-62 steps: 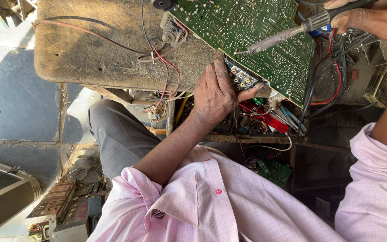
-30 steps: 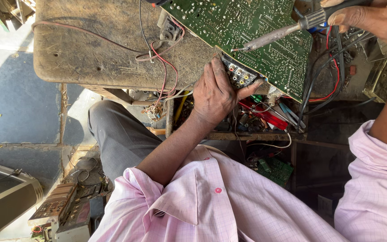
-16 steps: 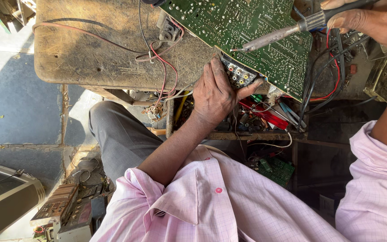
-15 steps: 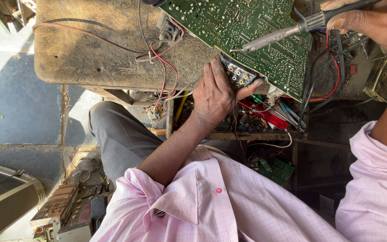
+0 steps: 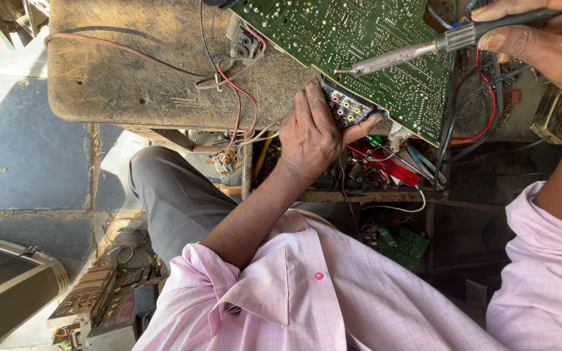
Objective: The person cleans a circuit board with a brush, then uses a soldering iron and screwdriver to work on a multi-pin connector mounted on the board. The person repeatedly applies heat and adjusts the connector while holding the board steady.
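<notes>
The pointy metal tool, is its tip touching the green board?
Cannot tell. In the head view the soldering iron tip lies over the green circuit board, but looking down from above shows neither contact nor gap. The right hand holds its handle.

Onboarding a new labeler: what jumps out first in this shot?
The green circuit board at top centre, tilted over the worn wooden bench. The right hand holds a soldering iron with its tip at the board, while the left hand steadies the board's lower edge by the connector block.

One head-worn camera looks steeply down, close over the worn workbench (image 5: pixel 131 84) and lap
</notes>
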